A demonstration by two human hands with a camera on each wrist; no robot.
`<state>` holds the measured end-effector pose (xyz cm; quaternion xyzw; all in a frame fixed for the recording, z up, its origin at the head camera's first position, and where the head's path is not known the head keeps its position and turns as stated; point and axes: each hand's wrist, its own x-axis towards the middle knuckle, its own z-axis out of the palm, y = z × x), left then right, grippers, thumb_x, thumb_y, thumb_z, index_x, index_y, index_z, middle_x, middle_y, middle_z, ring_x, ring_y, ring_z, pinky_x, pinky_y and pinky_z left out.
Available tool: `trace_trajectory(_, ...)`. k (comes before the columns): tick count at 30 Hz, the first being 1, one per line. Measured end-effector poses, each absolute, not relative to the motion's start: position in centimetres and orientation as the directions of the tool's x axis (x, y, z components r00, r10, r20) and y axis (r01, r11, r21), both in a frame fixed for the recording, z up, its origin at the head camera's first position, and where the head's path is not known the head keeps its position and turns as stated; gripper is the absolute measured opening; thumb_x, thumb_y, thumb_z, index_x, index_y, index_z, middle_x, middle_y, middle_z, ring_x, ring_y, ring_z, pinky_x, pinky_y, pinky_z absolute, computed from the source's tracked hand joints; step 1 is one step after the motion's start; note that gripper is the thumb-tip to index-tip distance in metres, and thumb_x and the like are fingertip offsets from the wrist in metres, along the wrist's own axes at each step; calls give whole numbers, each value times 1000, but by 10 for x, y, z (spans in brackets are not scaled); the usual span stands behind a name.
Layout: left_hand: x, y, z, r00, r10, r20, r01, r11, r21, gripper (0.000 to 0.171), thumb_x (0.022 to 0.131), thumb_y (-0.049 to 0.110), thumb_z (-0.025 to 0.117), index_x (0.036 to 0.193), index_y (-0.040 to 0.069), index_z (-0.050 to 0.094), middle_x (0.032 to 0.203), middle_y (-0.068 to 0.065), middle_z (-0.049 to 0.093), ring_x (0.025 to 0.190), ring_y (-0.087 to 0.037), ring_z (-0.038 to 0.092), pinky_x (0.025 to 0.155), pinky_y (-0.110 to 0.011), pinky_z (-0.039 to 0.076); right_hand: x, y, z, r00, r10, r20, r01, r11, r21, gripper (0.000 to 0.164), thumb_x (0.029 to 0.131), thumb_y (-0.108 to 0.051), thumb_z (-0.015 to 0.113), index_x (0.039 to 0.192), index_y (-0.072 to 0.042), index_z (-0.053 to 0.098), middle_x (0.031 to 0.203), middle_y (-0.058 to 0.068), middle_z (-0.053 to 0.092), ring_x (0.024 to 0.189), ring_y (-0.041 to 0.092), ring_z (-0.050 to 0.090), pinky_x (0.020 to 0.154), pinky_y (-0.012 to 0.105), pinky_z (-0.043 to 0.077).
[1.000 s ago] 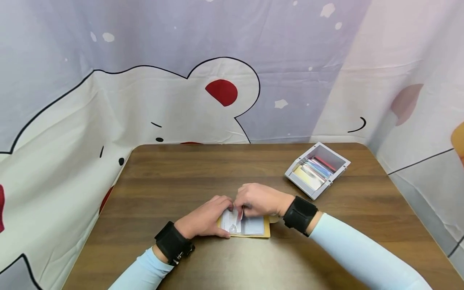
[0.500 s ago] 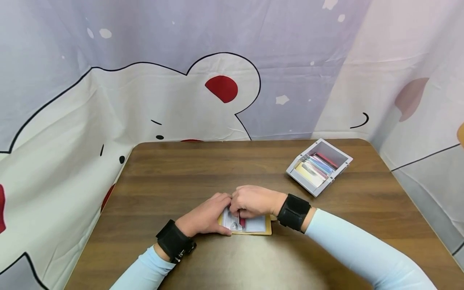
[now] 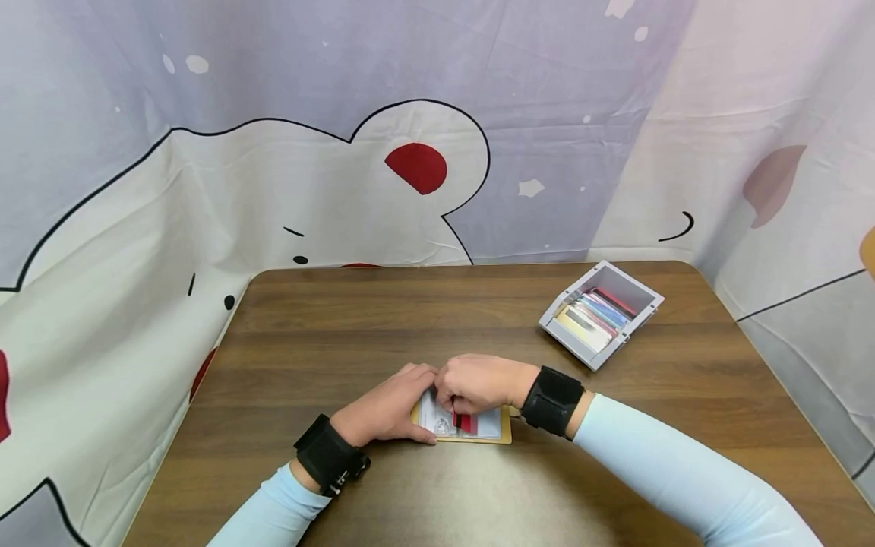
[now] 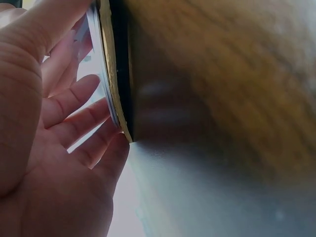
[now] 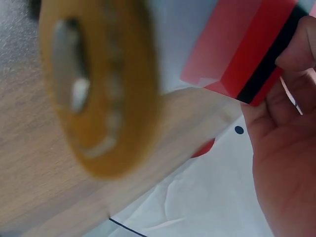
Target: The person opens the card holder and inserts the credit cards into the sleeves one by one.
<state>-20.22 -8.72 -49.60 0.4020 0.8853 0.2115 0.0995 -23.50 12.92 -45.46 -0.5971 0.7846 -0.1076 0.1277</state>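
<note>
A card holder [image 3: 507,434] with a mustard-yellow cover and clear plastic sleeves lies spread on the table. My left hand [image 3: 391,409] grips its left side, thumb at the near edge and fingers at the far edge. With my right hand [image 3: 481,381] I pinch a red card [image 5: 252,54] with a black stripe, over the sleeves. In the right wrist view, the card's far part looks paler, under the clear plastic. The holder's strap [image 5: 133,98] with a metal snap [image 5: 71,64] hangs close to that camera. In the left wrist view the holder's edge [image 4: 116,79] meets my fingers.
A grey open box [image 3: 639,282] with several upright cards [image 3: 595,317] stands at the back right of the wooden table [image 3: 383,319]. A printed curtain [image 3: 273,190] hangs behind the table and along its sides.
The red card, seen nearly edge-on a second ago, now lies flatter and shows more red over the sleeve. My right hand has shifted slightly left; the left hand keeps its grip.
</note>
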Motion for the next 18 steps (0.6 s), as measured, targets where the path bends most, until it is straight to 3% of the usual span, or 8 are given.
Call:
trace_trajectory(11,-203,-87,-495,-661,750,-21,661,595,458,76,75,48,89,134,14,55,138,2,55,128,-17,48,109,-34,45,-232,134,-457,-285,-952,-114,-911,306,-277,24,84,-6,74,65,-20,66,83,-10,56,76,1,47,66,11,37)
trace_trajectory(18,-203,-85,-493,-665,746,-32,655,603,456,70,76,47,89,126,14,55,134,2,55,123,-17,48,104,-33,47,-230,145,-466,-247,-969,-13,-947,244,-208,24,77,-4,75,65,-24,69,79,-14,58,80,5,49,70,11,37)
